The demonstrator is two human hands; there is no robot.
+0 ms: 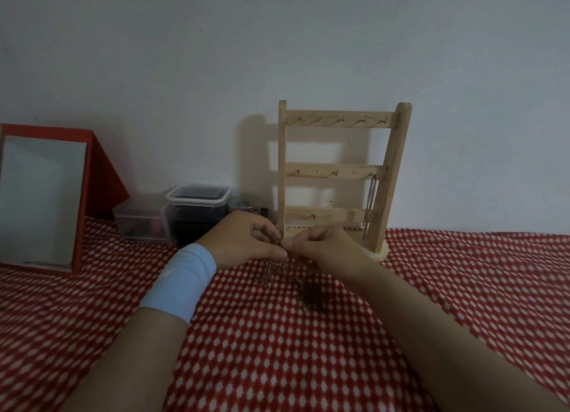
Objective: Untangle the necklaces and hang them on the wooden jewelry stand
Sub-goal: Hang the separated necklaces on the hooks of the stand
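Observation:
The wooden jewelry stand (339,171) stands upright against the wall, with three rails of small hooks. One chain necklace (370,205) hangs from the right hook of the middle rail. Just in front of the stand's base, my left hand (246,242) and my right hand (320,245) meet fingertip to fingertip, both pinching a tangled necklace chain (273,271) that dangles down to the cloth. A dark heap of tangled necklaces (310,294) lies on the cloth below my right hand. A light blue band wraps my left wrist.
A red and white patterned cloth (308,350) covers the surface. At the left leans a red-framed mirror (43,196). Clear plastic boxes (185,214) sit by the wall, left of the stand. A white wall closes off the back.

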